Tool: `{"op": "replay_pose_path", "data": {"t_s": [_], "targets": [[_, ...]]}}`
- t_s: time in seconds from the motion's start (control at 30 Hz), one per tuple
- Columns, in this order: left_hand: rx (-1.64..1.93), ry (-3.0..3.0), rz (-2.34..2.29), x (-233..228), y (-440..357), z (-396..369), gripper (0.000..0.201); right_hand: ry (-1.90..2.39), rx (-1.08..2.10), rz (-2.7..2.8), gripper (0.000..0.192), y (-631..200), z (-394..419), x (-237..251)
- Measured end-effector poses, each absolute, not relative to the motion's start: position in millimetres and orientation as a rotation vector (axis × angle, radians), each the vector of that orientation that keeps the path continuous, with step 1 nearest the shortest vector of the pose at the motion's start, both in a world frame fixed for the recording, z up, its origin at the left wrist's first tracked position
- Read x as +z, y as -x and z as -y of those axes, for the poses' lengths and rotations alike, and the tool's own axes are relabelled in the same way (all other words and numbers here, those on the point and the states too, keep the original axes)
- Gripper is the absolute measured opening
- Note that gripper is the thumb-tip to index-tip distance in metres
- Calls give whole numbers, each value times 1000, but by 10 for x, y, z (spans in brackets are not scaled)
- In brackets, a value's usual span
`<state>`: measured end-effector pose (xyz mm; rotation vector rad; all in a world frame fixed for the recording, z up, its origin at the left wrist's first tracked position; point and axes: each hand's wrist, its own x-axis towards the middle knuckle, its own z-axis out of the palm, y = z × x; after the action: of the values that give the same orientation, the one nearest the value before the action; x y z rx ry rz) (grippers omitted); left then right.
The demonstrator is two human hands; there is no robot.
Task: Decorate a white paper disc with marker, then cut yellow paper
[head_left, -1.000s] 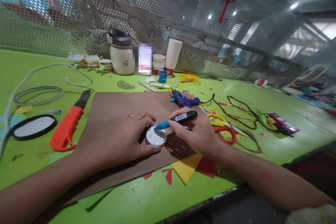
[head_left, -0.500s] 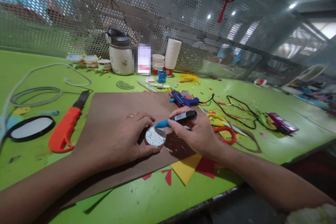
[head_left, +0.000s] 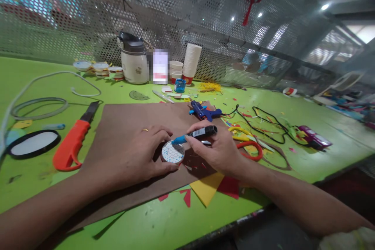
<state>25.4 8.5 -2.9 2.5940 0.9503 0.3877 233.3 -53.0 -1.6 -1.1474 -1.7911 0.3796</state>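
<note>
My left hand [head_left: 146,150] is closed around the side of a small round white disc [head_left: 172,155], its thumb at the near edge and its fingers at the far edge. Dark crossing lines and blue dots cover the disc's top. In my right hand [head_left: 219,148] is a marker pen [head_left: 199,133] with a blue front part and a black rear end. The marker's tip meets or hovers just over the disc's far edge; I cannot tell which. Both hands are above a brown board [head_left: 123,121] lying on the green table [head_left: 140,226].
An orange-handled knife [head_left: 72,140] lies left of the board, near a black-rimmed oval [head_left: 33,143]. Beyond the hands are a blue glue gun [head_left: 205,111], a blue paint jar [head_left: 179,85], paper cups [head_left: 191,60] and a flask [head_left: 134,62]. Scissors [head_left: 252,151] lie at right among scraps.
The marker and my right hand have shifted very slightly left, along with a small drift of the whole view. My left hand keeps its hold on the disc.
</note>
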Motion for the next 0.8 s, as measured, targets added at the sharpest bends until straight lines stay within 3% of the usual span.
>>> {"op": "replay_pose_path", "data": {"t_s": [0.8], "targets": [[382, -2590, -941, -10, -272, -78, 42, 1213, 313, 1705, 8, -2324, 540, 12]]}}
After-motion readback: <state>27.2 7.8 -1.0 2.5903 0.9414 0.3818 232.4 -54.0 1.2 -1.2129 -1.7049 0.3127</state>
